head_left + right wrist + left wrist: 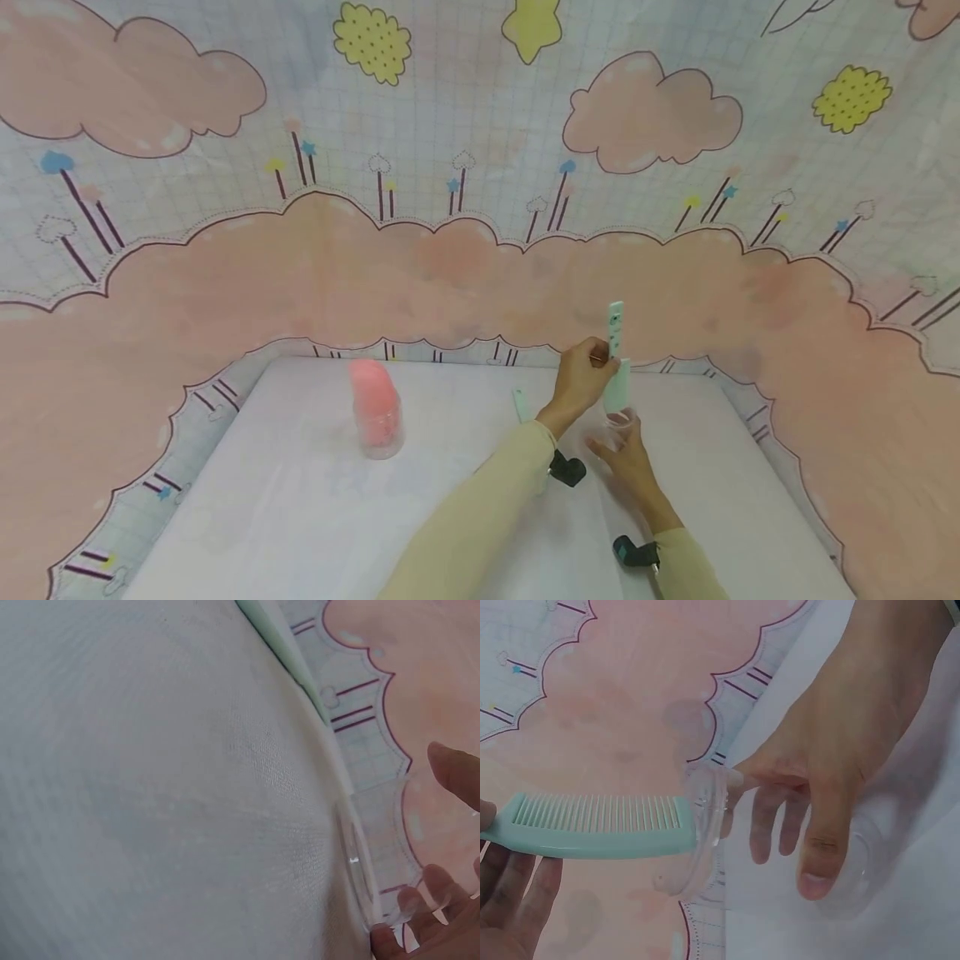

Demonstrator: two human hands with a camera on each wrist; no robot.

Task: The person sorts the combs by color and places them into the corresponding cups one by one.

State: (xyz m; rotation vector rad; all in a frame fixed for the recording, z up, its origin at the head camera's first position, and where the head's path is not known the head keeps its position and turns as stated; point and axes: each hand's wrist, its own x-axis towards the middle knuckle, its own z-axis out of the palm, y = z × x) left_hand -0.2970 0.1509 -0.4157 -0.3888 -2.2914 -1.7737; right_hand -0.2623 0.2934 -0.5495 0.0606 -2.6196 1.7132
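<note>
My left hand (581,379) pinches the handle of a mint-green comb (600,832), which stands upright in the head view. The comb's toothed end is at the mouth of a clear plastic cup (619,419) on the white table. Around the cup's sides my right hand (633,467) is spread, thumb on one side and fingers on the other. Through the clear wall, several fingers (765,821) show in the left wrist view. The right wrist view shows the cup's base (356,862) at the table surface; how firmly it is held is hard to see.
A second mint-green item (520,405) lies on the white table (300,517), left of my left wrist. Farther left stands another clear cup (381,446) with a coral-pink rounded object (372,383) in it. A patterned cloth backdrop (465,283) rises behind the table.
</note>
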